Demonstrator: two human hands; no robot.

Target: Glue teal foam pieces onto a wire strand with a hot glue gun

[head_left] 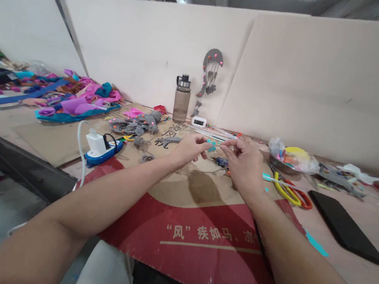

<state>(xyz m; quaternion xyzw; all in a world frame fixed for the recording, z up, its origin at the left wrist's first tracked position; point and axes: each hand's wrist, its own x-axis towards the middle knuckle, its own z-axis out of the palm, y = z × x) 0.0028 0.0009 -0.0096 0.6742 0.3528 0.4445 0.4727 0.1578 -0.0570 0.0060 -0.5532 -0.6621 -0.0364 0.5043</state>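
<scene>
Above the cardboard sheet [195, 226], a small turquoise piece [212, 146] shows between my two hands. The thumb and fingers of my left hand [191, 150] pinch its left side. My right hand [243, 160] is closed in a pinch on a thin strand that seems to run to the piece; the strand is too fine to follow fully. Just behind my right hand lies a dark blue tool [221, 162]. Grey yarn [147, 158] trails on the cardboard to the left of my hands.
A bottle [181, 101] stands by the white panel, near a hanging grey ornament [213, 61]. Scissors [288, 190], a black phone [346, 225] and a metal bowl [285, 167] lie right. A blue power strip [104, 154] and purple cloth [79, 104] are left.
</scene>
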